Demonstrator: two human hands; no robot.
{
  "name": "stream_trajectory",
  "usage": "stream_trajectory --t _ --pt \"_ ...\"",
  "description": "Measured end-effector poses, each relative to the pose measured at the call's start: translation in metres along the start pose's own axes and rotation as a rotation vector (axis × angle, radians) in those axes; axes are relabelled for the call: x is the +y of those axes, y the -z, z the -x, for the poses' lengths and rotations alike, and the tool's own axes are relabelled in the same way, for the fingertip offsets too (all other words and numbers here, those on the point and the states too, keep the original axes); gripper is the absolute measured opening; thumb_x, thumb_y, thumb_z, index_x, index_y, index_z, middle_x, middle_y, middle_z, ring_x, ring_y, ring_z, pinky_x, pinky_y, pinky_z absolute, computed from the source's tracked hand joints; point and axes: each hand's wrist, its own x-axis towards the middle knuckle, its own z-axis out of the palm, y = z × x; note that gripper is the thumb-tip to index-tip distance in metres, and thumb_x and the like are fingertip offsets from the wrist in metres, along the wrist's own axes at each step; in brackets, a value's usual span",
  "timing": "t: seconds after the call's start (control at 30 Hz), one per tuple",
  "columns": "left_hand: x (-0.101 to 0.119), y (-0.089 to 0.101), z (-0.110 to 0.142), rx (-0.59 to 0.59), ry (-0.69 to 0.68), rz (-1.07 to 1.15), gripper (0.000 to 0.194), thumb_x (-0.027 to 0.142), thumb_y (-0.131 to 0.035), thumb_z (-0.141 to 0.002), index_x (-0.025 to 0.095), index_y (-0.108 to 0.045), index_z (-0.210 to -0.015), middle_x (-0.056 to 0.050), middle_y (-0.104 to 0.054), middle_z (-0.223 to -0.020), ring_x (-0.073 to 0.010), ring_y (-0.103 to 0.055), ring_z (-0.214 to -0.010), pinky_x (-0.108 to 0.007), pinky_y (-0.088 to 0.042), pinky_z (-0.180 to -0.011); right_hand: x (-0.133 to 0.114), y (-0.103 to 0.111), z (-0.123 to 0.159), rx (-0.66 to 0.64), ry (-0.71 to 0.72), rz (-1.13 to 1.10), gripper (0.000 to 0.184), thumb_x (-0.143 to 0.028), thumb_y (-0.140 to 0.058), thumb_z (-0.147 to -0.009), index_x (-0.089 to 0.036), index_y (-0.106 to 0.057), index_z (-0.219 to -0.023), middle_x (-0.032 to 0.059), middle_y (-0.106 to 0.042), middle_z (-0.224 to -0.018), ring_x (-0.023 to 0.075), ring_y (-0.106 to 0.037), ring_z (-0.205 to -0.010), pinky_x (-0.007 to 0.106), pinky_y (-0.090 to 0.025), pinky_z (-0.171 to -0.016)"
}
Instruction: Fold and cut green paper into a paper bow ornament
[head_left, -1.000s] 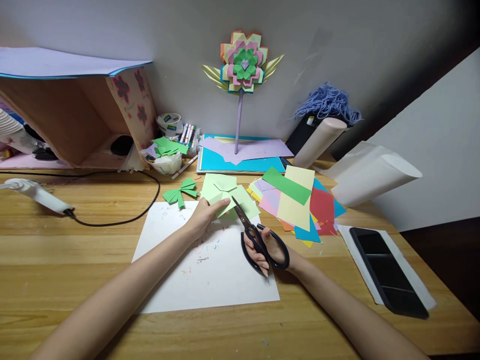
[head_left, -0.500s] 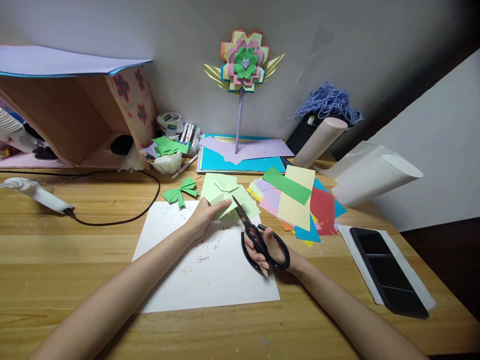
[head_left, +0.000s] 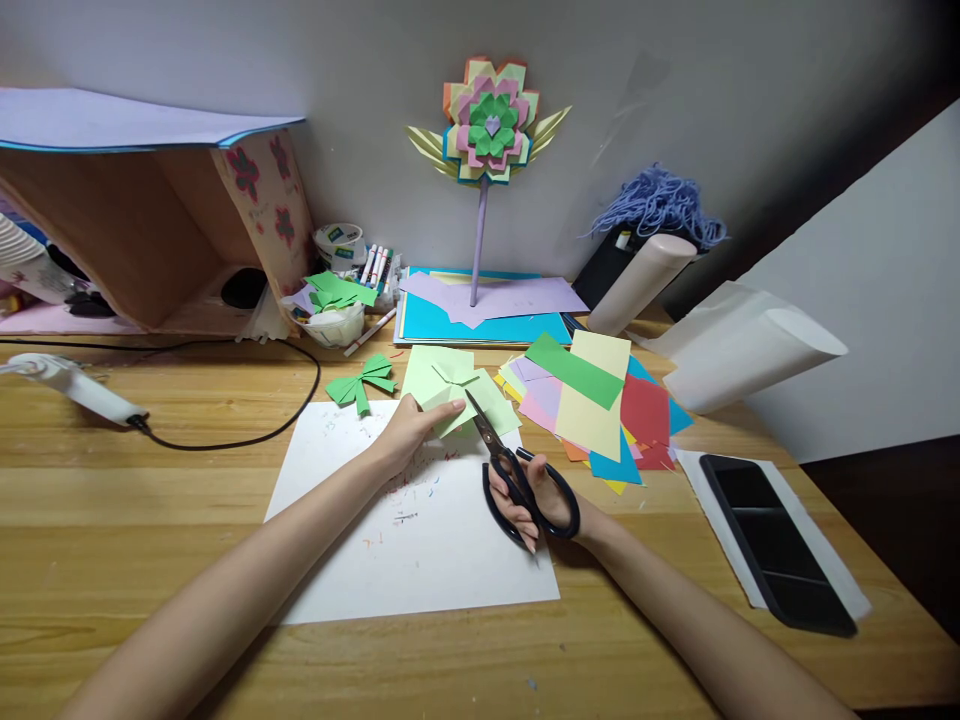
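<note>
Between the thumb and fingers of my left hand [head_left: 412,430] is a piece of folded light green paper [head_left: 455,386], with slits and raised flaps near its middle. My right hand [head_left: 536,500] grips black-handled scissors [head_left: 499,455] by their loops. The blades point up and left, their tips close to the paper's right side; whether they touch it I cannot tell. More pale green paper [head_left: 499,402] lies just behind and to the right. A dark green paper bow [head_left: 362,384] rests left of my left hand. Under both hands spreads a white sheet [head_left: 420,560] with coloured marks.
Coloured paper pieces [head_left: 596,400] are heaped right of the scissors. A paper flower [head_left: 491,125] stands at the back on stacked sheets [head_left: 495,328]. A phone [head_left: 776,545] lies at the right. A white device [head_left: 82,388] with a black cable and an open box [head_left: 180,230] are at the left.
</note>
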Motion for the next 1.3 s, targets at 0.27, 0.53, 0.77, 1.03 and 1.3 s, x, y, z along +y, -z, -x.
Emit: stream_trajectory --t 0.27,0.53,0.77,1.03,1.3 --pt "-0.0002 0.0004 0.0008 -0.020 0.004 -0.020 0.039 0.033 -0.073 -0.065 0.013 -0.063 -0.096 -0.009 -0.068 -0.089 -0.0225 -0.062 -0.082 -0.037 -0.048 -0.079 -0.0029 -0.0036 0.0000 0.014 0.019 0.009 0.069 -0.084 -0.047 -0.049 -0.018 -0.040 -0.069 -0.0099 -0.042 -0.042 0.0033 -0.036 -0.025 0.018 -0.042 -0.026" --pt "-0.0019 0.0037 -0.0002 -0.055 0.022 -0.024 0.038 0.031 -0.071 -0.068 0.014 -0.061 -0.101 -0.008 -0.067 -0.084 -0.0216 -0.062 -0.082 -0.035 -0.048 -0.076 -0.0016 -0.0034 0.0002 -0.014 0.043 -0.013 0.067 -0.083 -0.047 -0.052 -0.018 -0.041 -0.071 -0.0094 -0.043 -0.044 0.0031 -0.036 -0.027 0.018 -0.043 -0.027" --pt "-0.0015 0.0049 0.0001 -0.063 0.033 -0.025 0.042 0.030 -0.071 -0.068 0.014 -0.060 -0.105 -0.009 -0.066 -0.088 -0.0218 -0.062 -0.085 -0.036 -0.047 -0.079 0.0034 0.0018 -0.0017 -0.047 0.041 -0.055 0.066 -0.082 -0.048 -0.053 -0.018 -0.040 -0.071 -0.0091 -0.044 -0.044 0.0035 -0.036 -0.026 0.018 -0.042 -0.026" --pt "0.0003 0.0036 0.0008 -0.070 0.024 -0.001 0.035 0.030 -0.071 -0.067 0.013 -0.061 -0.097 -0.008 -0.067 -0.090 -0.0203 -0.063 -0.080 -0.037 -0.046 -0.082 0.0029 0.0019 -0.0004 -0.019 0.024 -0.017 0.067 -0.082 -0.049 -0.052 -0.018 -0.041 -0.071 -0.0094 -0.044 -0.043 0.0035 -0.037 -0.026 0.018 -0.042 -0.026" --pt "0.0015 0.0027 0.0009 -0.042 0.040 0.004 0.037 0.031 -0.073 -0.064 0.012 -0.062 -0.094 -0.009 -0.068 -0.090 -0.0244 -0.062 -0.089 -0.036 -0.047 -0.082 0.0016 0.0013 0.0026 -0.035 0.026 0.014 0.068 -0.083 -0.044 -0.054 -0.018 -0.041 -0.072 -0.0093 -0.043 -0.046 0.0030 -0.037 -0.028 0.018 -0.044 -0.029"
